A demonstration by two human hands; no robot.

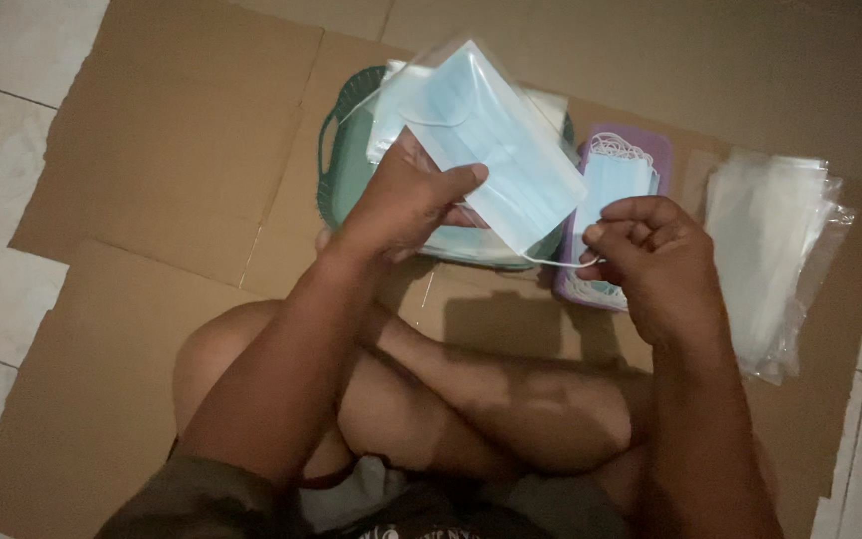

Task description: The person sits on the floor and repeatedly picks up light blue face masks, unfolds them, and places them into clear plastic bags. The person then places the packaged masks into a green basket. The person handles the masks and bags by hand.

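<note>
Right hand (pixel 650 255): grip pinched on the white ear loop (pixel 551 263) at the mask's near corner.
Left hand (pixel 406 200): grip clamped on the light-blue face mask (pixel 496 140) in its clear sleeve (thumb on top).
Mask axis: slants from near-right to far-left, held above the baskets, between both hands.
Green basket (pixel 331 170): beneath the mask, on the cardboard sheet (pixel 172 130).
Purple basket (pixel 655 150): just right, holding more masks.
Clear bags (pixel 770 250): far right.

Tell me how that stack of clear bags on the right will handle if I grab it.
The clear bags look thin and glossy, so probably floppy and slippery; the stack's edges already fan unevenly, so layers may slide apart. Likely very light, lying flat on the cardboard.
</note>
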